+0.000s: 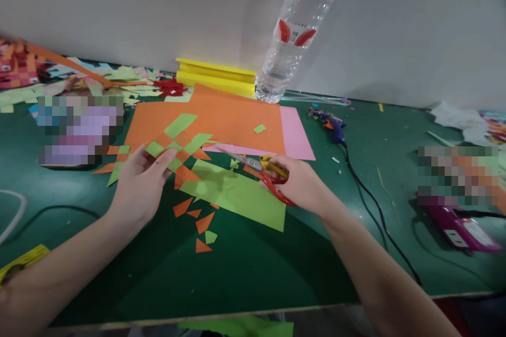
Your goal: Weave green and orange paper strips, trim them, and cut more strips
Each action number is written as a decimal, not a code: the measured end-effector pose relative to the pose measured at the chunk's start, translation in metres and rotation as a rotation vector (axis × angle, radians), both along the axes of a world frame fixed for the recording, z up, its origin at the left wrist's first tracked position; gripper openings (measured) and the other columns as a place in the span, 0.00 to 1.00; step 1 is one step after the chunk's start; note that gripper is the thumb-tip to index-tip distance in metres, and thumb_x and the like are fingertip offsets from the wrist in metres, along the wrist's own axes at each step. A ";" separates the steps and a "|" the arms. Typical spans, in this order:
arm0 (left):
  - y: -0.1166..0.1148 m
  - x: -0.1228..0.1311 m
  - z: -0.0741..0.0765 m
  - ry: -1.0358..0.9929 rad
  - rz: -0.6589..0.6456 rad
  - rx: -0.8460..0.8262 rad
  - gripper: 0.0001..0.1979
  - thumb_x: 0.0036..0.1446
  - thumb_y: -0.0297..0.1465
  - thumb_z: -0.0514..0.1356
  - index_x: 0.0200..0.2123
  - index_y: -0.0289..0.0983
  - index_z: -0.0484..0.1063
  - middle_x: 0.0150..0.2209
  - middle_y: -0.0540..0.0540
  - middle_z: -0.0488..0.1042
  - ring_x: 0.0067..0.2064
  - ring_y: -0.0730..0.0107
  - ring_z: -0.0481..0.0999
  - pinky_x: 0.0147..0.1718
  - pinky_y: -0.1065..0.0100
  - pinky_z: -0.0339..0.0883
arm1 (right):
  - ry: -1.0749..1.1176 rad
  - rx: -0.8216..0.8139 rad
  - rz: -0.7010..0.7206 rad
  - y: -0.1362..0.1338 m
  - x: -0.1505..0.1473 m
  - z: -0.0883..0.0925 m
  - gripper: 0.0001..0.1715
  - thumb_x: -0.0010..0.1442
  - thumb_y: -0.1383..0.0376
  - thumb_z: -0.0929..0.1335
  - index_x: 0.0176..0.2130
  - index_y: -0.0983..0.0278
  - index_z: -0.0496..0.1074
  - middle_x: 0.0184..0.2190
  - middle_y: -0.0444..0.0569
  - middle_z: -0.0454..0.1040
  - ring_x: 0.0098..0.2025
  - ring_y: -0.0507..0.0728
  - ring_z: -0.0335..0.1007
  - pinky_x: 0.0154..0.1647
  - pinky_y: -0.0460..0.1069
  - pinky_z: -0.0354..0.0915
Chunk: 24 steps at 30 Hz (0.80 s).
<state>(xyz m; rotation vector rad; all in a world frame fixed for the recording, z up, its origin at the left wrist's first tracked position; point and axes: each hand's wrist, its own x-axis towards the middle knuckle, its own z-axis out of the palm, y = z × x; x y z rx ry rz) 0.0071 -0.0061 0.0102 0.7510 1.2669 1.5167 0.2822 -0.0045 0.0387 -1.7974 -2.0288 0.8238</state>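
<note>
- Weave (pixel 174 145): lime and orange checks
- Scissors (pixel 255 165): grey blades, handles yellow and red
- Table (pixel 276 274): dark green
- Large sheet (pixel 237 116) toward the table's back edge: plain orange — pink sheet (pixel 296 134) beneath
- Front sheet (pixel 237 189): plain lime
- Bottle (pixel 294 34), back edge: clear — red leaf shapes on its label

You had a label (pixel 296 33) before you on the clear bottle (pixel 303 6): its print (pixel 293 36) (small, dark, set between two red leaf shapes (pixel 305 38)) was too blurred to read. No other lettering was legible.
</note>
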 end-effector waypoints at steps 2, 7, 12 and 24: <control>-0.001 0.000 0.000 0.003 -0.059 -0.032 0.13 0.48 0.35 0.70 0.37 0.38 0.75 0.38 0.49 0.78 0.37 0.69 0.77 0.30 0.72 0.68 | 0.024 0.035 -0.099 0.002 0.001 -0.001 0.17 0.49 0.61 0.72 0.40 0.63 0.71 0.35 0.51 0.78 0.33 0.59 0.73 0.32 0.51 0.65; -0.003 -0.002 0.002 0.063 -0.253 -0.052 0.08 0.51 0.34 0.68 0.31 0.37 0.73 0.30 0.54 0.74 0.32 0.76 0.73 0.34 0.75 0.69 | 0.197 0.125 -0.200 0.008 0.006 -0.011 0.20 0.50 0.59 0.71 0.43 0.63 0.69 0.38 0.51 0.76 0.34 0.59 0.75 0.34 0.54 0.67; -0.006 -0.001 0.006 0.215 -0.385 -0.100 0.10 0.51 0.35 0.68 0.26 0.36 0.73 0.23 0.54 0.70 0.29 0.73 0.73 0.30 0.74 0.70 | 0.260 0.123 -0.206 0.011 0.011 -0.020 0.24 0.51 0.56 0.70 0.47 0.63 0.68 0.40 0.53 0.75 0.35 0.60 0.75 0.35 0.56 0.68; -0.012 -0.001 0.008 0.415 -0.686 -0.178 0.23 0.59 0.52 0.57 0.32 0.38 0.75 0.28 0.48 0.78 0.31 0.66 0.77 0.33 0.68 0.72 | 0.128 0.170 -0.235 0.012 0.008 -0.014 0.23 0.48 0.60 0.70 0.44 0.66 0.72 0.39 0.55 0.78 0.37 0.61 0.75 0.35 0.54 0.67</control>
